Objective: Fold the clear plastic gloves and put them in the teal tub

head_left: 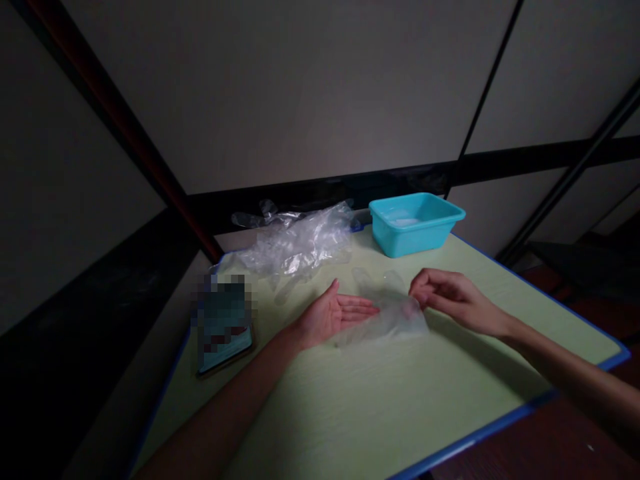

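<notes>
The person's right hand [455, 300] is pinching the side of a clear plastic glove [395, 325], thumb and curled fingers closing on the thin film, and the glove is spreading low over the middle of the pale green table [400, 407], its see-through fingers pointing toward the far side. Over on the other side, the left hand [327, 319] is lying palm up, thumb standing away, fingers stretching out straight and open, their tips overlapping the filmy plastic; whether they are sitting inside it or only against it, one cannot tell. Beyond the hands, a heap of clear plastic gloves [300, 243] is catching the light near the back edge, crumpling and shining. To its right, a turquoise basin [417, 233] is standing upright near the back, something whitish showing inside. At the left edge, a flat dark-edged object [227, 353] is resting, mostly blurred out. Blue edging [475, 440] is running round the tabletop, and pale panels [310, 100] are rising behind everything.
</notes>
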`<state>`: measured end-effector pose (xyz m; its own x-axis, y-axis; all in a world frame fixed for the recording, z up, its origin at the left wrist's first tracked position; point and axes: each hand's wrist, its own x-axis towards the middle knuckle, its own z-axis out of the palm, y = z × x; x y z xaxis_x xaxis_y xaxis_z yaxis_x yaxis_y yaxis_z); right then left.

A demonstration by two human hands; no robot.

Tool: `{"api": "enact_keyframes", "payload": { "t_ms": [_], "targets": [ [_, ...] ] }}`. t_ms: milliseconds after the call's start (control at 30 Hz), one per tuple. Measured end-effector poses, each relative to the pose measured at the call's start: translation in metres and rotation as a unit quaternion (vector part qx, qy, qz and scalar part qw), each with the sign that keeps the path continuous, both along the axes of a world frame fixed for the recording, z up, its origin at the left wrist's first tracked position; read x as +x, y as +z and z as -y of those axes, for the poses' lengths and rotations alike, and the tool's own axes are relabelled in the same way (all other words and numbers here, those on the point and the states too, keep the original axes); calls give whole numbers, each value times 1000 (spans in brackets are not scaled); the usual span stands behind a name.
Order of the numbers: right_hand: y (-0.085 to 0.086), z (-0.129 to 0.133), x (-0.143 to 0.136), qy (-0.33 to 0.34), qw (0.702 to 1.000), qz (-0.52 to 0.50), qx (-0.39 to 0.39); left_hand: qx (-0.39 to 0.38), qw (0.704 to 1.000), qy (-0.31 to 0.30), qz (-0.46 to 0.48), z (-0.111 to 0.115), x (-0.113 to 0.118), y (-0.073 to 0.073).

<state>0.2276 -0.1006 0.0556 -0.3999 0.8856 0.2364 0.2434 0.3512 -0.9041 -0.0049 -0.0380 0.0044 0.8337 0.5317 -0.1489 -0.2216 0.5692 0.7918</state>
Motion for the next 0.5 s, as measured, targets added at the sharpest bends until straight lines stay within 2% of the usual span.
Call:
{"api": "enact_keyframes", "payload": {
  "t_ms": [67,200,333,500],
  "targets": [
    [-9,-18,-2,-16,996,-75,-43,-7,1000,5,0,2,0,3],
    [-29,-41,-3,-88,975,-189,-80,-33,999,5,2,2,0,6],
    [-39,-48,-3,-132,961,-204,-130,-67,997,25,11,-3,0,2],
    [-38,-50,-3,-179,948,-199,-171,-64,997,48,-13,-5,1,-1]
  ]
}}
